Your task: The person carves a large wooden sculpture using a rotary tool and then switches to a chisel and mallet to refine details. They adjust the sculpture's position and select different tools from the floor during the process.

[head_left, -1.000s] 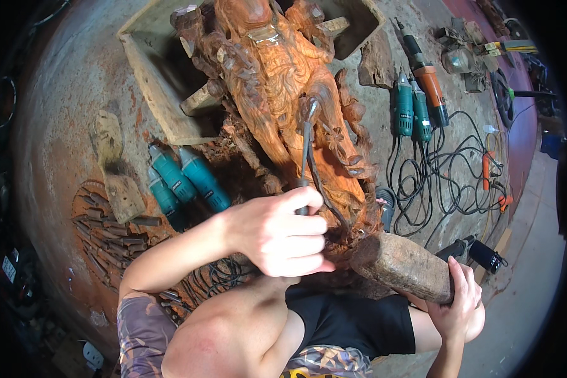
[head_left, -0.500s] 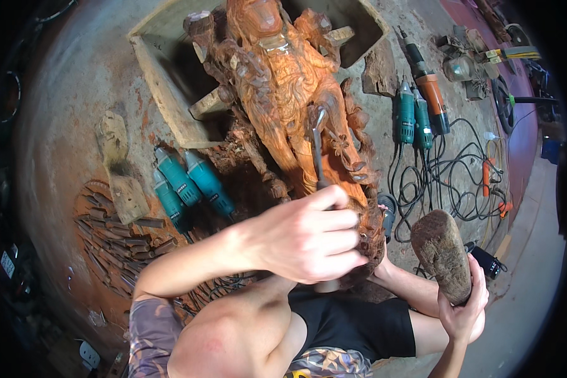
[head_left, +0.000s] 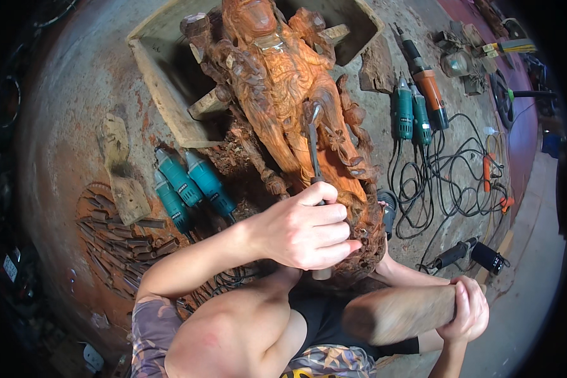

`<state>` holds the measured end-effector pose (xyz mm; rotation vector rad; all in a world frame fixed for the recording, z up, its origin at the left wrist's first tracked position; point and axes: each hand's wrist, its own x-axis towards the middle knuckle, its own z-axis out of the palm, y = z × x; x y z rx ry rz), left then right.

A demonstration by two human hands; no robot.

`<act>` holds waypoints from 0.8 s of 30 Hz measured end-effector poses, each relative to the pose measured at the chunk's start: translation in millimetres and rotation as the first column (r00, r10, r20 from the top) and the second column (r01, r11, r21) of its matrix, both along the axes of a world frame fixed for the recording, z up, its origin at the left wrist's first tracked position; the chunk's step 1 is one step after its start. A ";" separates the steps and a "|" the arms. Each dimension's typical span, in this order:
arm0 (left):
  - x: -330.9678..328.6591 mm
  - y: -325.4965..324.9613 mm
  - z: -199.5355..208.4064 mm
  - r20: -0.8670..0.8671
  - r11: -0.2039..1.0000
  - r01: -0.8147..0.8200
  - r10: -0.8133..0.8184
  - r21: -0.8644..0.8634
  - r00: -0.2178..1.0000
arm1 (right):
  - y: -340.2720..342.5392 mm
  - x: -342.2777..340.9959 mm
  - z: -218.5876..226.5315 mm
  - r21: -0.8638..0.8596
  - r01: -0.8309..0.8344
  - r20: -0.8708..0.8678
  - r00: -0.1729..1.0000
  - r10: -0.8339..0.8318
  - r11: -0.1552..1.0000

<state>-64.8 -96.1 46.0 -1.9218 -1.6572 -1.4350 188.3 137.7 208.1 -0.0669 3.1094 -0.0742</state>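
A reddish-brown carved wooden figure (head_left: 290,79) lies in front of me, its upper part propped over a wooden trough. My left hand (head_left: 309,232) is wrapped round the handle of a carving chisel (head_left: 314,151), whose shiny tip meets the figure around its knee. Below that fist the pale butt of the handle sticks out. Over at the lower right, my right hand (head_left: 465,310) grips one end of a heavy wooden mallet (head_left: 412,310). The mallet lies roughly level over my lap, its blurred free end pointing toward the chisel's butt, with a gap between them.
The trough (head_left: 160,94) stands behind the figure. Several teal power tools (head_left: 179,179) lie left of it; others (head_left: 403,113), an orange one (head_left: 427,88) and tangled cords (head_left: 416,189) lie right. Many chisels (head_left: 116,236) are spread at left near a wood offcut (head_left: 123,170).
My right hand has swung the mallet from upright down to the left, toward the chisel's butt. The left hand and chisel have shifted slightly, the shaft leaning a little more left.
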 end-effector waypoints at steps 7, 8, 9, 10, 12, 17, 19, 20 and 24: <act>-20.2 -16.2 5.5 0.026 0.991 0.135 -0.135 0.001 0.990 | -23.2 -23.7 -25.9 0.042 -0.313 -0.118 0.941 0.316 0.949; -19.6 -16.7 5.6 0.044 0.990 0.138 -0.138 -0.001 0.989 | -28.3 -25.0 -27.8 0.024 -0.251 -0.091 0.963 0.252 0.968; -19.1 -16.8 5.9 0.083 0.992 0.126 -0.127 0.027 0.988 | -33.2 -25.8 -30.2 0.026 -0.188 -0.056 0.980 0.189 0.982; -18.4 -17.0 6.8 0.102 0.992 0.125 -0.127 0.028 0.987 | -36.0 -26.3 -28.8 0.057 -0.165 -0.026 0.986 0.166 0.985; -18.6 -17.1 9.4 0.132 0.992 0.118 -0.122 0.037 0.984 | -35.6 -29.2 -29.7 0.019 -0.208 -0.083 0.975 0.208 0.978; -20.4 -12.1 15.2 0.153 0.991 0.107 -0.118 0.076 0.981 | -38.2 -30.4 -21.4 0.033 -0.161 -0.058 0.985 0.163 0.986; -21.6 -12.5 16.5 0.167 0.992 0.118 -0.125 0.054 0.978 | -40.6 -29.9 -18.7 0.022 -0.185 -0.100 0.977 0.186 0.983; -22.1 -13.2 16.8 0.166 0.991 0.125 -0.131 0.045 0.977 | -39.6 -31.2 -19.6 0.008 -0.240 -0.140 0.961 0.239 0.971; -24.5 -13.0 14.7 0.135 0.991 0.122 -0.130 0.063 0.982 | -41.6 -33.2 -17.3 0.013 -0.174 -0.043 0.984 0.174 0.985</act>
